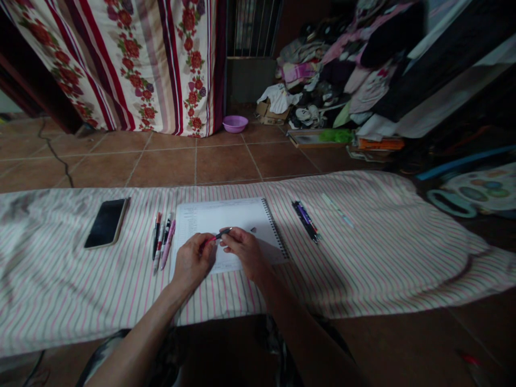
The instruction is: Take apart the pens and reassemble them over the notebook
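Note:
Both my hands meet over an open spiral notebook (237,212) with white pages. Pinched between them is a slim pen (223,233), dark with a red part at its left end. My left hand (195,255) is closed around the red part. The fingertips of my right hand (244,248) grip the dark end, near its silvery tip. A small dark piece (253,230) lies on the page just right of my right hand; its kind is unclear. Left of the notebook rest several pens (163,242), one of them pink.
A phone (106,223) lies at the left on the striped cloth (363,258). More pens (305,221) and a pale stick-like item (337,209) lie to the right. Beyond are a purple basin (235,124), a flowered curtain (133,64) and heaped clothes (334,75).

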A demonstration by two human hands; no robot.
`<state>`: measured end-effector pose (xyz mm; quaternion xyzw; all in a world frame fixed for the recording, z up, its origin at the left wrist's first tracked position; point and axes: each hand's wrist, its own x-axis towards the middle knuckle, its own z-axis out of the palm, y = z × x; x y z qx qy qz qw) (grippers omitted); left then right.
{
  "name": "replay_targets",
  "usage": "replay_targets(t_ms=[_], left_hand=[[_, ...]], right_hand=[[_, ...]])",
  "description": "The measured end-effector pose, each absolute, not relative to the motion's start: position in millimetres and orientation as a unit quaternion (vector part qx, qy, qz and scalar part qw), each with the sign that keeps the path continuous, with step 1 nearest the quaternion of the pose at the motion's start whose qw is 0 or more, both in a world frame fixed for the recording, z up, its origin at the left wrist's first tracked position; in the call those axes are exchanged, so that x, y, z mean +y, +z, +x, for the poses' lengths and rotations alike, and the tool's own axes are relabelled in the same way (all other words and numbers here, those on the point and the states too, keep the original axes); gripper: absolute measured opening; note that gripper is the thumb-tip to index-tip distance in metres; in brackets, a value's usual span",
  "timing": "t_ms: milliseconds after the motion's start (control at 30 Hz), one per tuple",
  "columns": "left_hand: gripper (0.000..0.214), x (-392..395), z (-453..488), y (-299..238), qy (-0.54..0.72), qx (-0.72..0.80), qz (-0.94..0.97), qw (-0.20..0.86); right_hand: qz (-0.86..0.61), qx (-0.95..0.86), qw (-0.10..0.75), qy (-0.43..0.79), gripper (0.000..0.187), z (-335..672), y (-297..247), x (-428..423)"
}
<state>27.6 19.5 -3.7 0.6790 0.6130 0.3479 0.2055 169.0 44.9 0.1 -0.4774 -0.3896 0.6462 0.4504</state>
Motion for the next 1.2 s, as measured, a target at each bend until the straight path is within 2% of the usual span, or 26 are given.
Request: replay_targets(t_ms=[200, 367, 567, 833, 1100, 1200], left_hand=[[0.021, 19.9, 27.3, -3.8, 0.348, 0.61, 0.68, 0.208], [0.021, 20.1, 27.4, -1.2, 0.348, 0.615, 0.679, 0.202], [0.02, 20.1, 27.1, -3.6, 0.338, 0.612, 0.686, 0.202], [0.02, 20.2, 27.3, -2.6, 0.346, 0.606, 0.687, 0.2], [0.021, 19.5, 26.4, -4.2, 0.346, 0.608, 0.683, 0.21], [0.02, 20.0, 26.1, -3.9, 0.347, 0.609, 0.681, 0.214]], right_hand=[[-0.483, -0.391, 0.453, 0.639, 0.019, 168.2, -0.1, 44.3], [-0.474, -0.379, 0.458, 0.649, 0.027, 168.8, -0.3, 45.1], [-0.481, -0.382, 0.458, 0.643, 0.02, 168.2, -0.4, 45.2], [-0.472, -0.379, 0.454, 0.653, 0.025, 169.7, -0.7, 44.0], [-0.475, -0.385, 0.454, 0.648, 0.017, 168.4, -5.1, 45.4], [-0.471, -0.386, 0.455, 0.65, 0.02, 168.9, -4.1, 45.0]])
